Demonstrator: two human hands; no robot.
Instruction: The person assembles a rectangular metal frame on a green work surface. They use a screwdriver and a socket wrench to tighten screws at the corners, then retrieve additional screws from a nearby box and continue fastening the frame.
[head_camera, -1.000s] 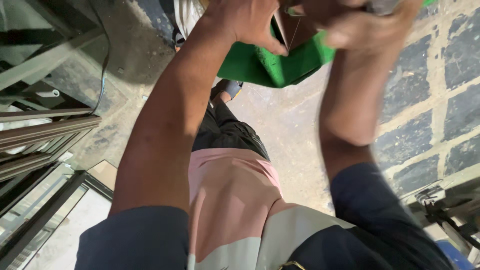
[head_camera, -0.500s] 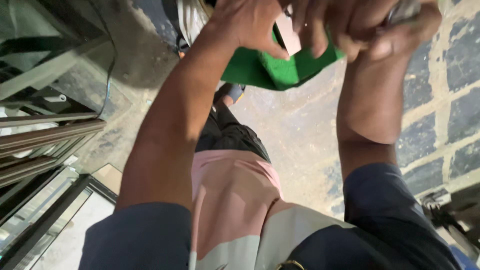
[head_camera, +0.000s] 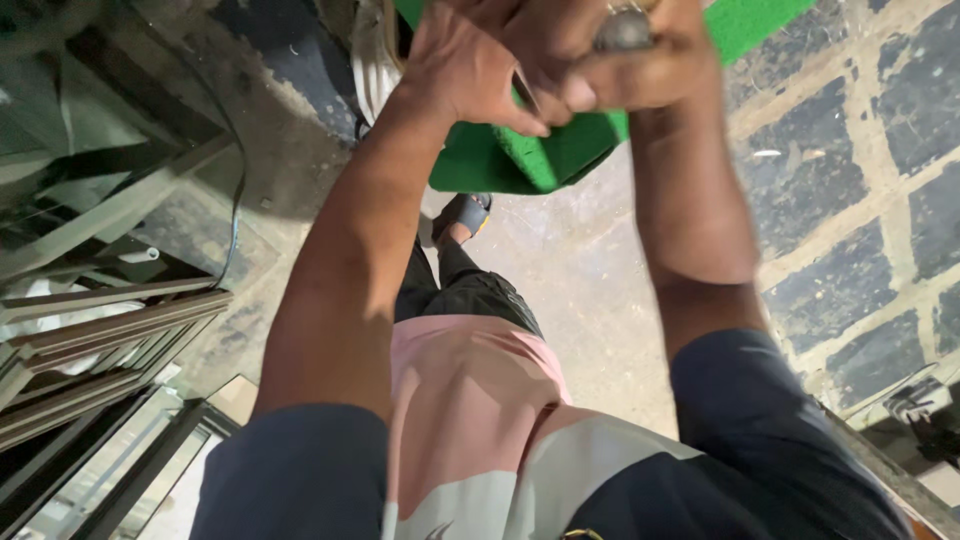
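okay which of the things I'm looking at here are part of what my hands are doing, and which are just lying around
In hand:
- green mat, folded, gripped by both hands
- left hand on the mat's fold
- right hand, also holding a small grey object I can't identify

Lying about:
- framed glass panels stacked at the side
- sandal on the foot

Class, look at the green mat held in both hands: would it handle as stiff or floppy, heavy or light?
Probably floppy: the green mat folds and curls under the left hand and right hand. Likely light, since it is held raised by its edge. Its nubbly surface probably grips well.
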